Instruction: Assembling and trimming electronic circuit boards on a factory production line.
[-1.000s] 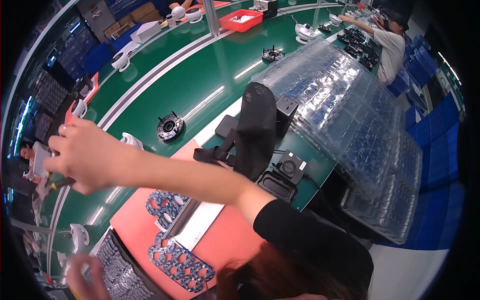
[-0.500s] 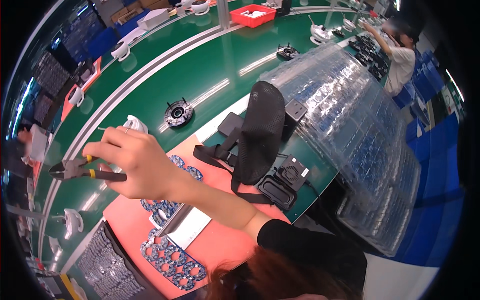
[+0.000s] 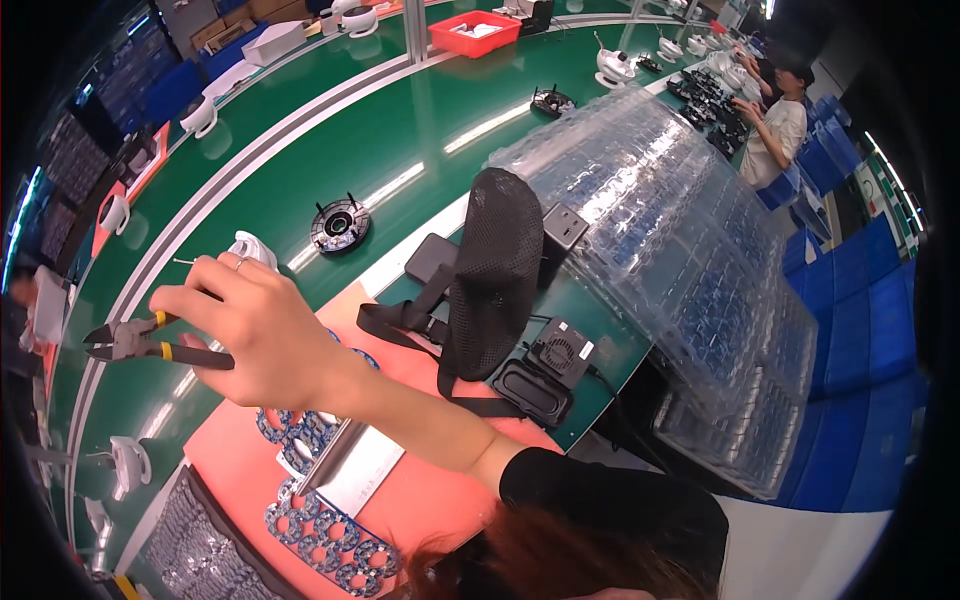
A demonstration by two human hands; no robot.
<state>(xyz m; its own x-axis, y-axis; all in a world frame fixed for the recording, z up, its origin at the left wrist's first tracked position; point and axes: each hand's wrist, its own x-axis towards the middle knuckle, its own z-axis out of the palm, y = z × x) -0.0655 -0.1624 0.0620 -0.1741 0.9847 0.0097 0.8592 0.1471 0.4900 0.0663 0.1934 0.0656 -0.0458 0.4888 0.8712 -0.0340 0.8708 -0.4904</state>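
My right hand [image 3: 250,330] reaches across from the lower right, its fingers closed around the dark handles of a pair of cutting pliers [image 3: 130,341]. Yellow bands mark the handles, and the jaws point left, spread apart with nothing between them. Below the hand lie panels of blue ring-shaped circuit boards [image 3: 322,548] on a pink mat [image 3: 440,500]. A flat silver-white bar-shaped piece [image 3: 368,470] rests between the panels. Just past my knuckles stands a white rounded housing [image 3: 255,250], partly hidden by the hand. My left hand does not appear.
A black mesh pouch with straps [image 3: 495,270] lies right of my wrist, near a small black fan box [image 3: 562,350]. Stacked clear plastic trays [image 3: 680,250] fill the right. A black round part [image 3: 340,225] sits on the green conveyor [image 3: 270,200]. Another person [image 3: 775,130] works far right.
The pliers' jaws have opened wider. The whole scene has shifted a little to the left in the view, and the hand still grips the pliers.
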